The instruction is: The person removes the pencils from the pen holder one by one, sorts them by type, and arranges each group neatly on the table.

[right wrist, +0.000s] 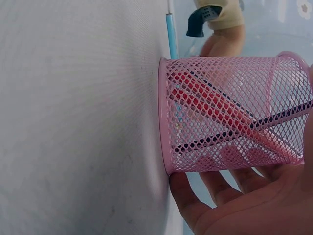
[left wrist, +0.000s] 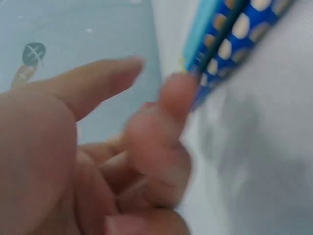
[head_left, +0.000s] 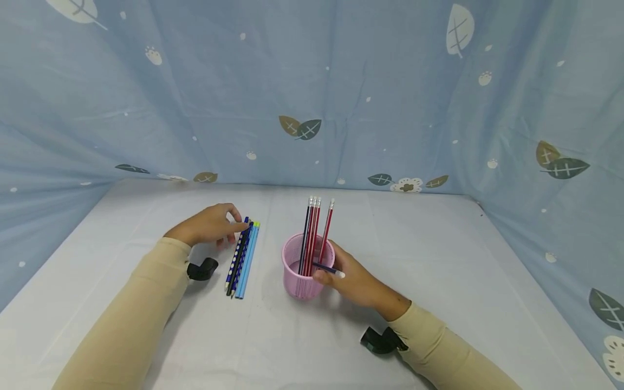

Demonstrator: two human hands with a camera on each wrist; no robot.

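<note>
In the head view a pink mesh pencil cup (head_left: 303, 286) stands upright on the table, and my right hand (head_left: 358, 279) grips its right side. The right wrist view shows the fingers (right wrist: 188, 198) round the mesh wall. Several red pencils (head_left: 317, 238) and dark pencils (head_left: 305, 238) lean in the cup; one dark pencil (head_left: 327, 268) tilts toward my right thumb. On the left, my left hand (head_left: 209, 225) is over the upper end of a row of pencils, blue dotted (head_left: 237, 254), black and light blue (head_left: 248, 260). One fingertip reaches the dotted pencils; thumb and fingers stand apart, holding nothing.
A white cloth (head_left: 219, 346) covers the table. Behind it hangs a blue curtain (head_left: 234, 81) with leaf and paw prints, which also runs along both sides. Black wrist camera mounts (head_left: 382, 341) sit under both sleeves.
</note>
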